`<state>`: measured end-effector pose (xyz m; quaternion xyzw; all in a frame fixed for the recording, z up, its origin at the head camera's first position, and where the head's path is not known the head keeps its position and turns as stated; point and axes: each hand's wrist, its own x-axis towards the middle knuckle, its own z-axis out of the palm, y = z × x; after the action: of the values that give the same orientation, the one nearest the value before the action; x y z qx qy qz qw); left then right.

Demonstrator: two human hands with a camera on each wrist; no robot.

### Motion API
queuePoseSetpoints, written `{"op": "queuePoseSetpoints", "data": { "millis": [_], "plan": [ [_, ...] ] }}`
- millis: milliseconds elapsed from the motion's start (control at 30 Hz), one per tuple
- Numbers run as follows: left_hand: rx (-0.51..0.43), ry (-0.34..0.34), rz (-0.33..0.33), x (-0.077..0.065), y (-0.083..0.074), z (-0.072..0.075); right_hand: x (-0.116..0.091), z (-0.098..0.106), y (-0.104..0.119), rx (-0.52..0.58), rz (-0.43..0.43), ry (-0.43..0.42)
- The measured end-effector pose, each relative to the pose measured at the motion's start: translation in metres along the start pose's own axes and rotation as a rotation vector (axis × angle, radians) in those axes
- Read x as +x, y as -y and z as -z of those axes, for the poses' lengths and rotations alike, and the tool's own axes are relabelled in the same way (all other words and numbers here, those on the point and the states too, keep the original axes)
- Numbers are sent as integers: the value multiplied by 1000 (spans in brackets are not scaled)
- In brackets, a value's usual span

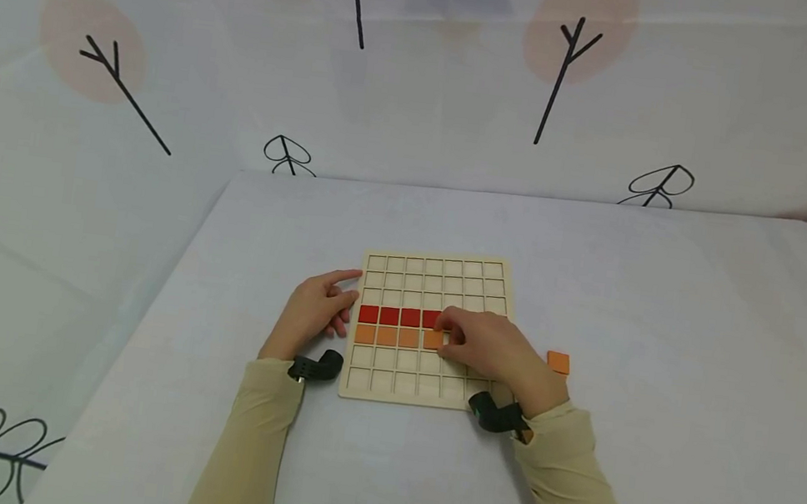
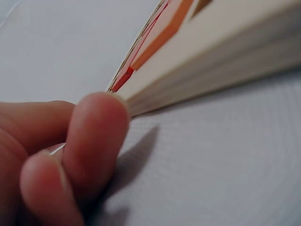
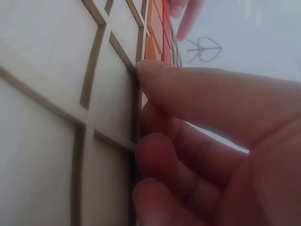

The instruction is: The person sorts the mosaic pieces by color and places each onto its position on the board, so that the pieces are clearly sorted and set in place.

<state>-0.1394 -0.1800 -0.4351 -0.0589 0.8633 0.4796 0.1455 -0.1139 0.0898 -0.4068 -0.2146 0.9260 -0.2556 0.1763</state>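
A pale wooden grid board point(image 1: 393, 381) lies on the white table. Four red tiles point(image 1: 389, 316) sit in one row, the rightmost partly covered by fingers. In the row nearer me are orange tiles point(image 1: 386, 336). My right hand point(image 1: 490, 345) reaches over the board from the right, thumb and index finger at the slightly skewed last orange tile point(image 1: 432, 340). In the right wrist view this orange tile point(image 3: 151, 49) looks tilted just beyond the thumb tip. My left hand point(image 1: 317, 309) touches the board's left edge, index finger extended, other fingers loosely bent.
A loose orange tile point(image 1: 558, 363) lies on the table right of the board, beside my right wrist. Dark wrist cameras point(image 1: 317, 366) sit close to the board's near side. A patterned cloth point(image 1: 437, 105) hangs behind the table's far edge.
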Motion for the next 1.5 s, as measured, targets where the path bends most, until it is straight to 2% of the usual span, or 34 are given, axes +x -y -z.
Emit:
{"op": "queuePoseSetpoints", "data": {
  "millis": [333, 1367, 1500],
  "plan": [
    [-2, -6, 1, 1, 1, 0, 2, -2, 0, -15, 20, -6],
    [-9, 10, 9, 3, 1, 1, 3, 2, 1, -28, 9, -9],
    [-7, 10, 12, 3, 1, 1, 2, 3, -1, -1, 16, -2]
  ]
}}
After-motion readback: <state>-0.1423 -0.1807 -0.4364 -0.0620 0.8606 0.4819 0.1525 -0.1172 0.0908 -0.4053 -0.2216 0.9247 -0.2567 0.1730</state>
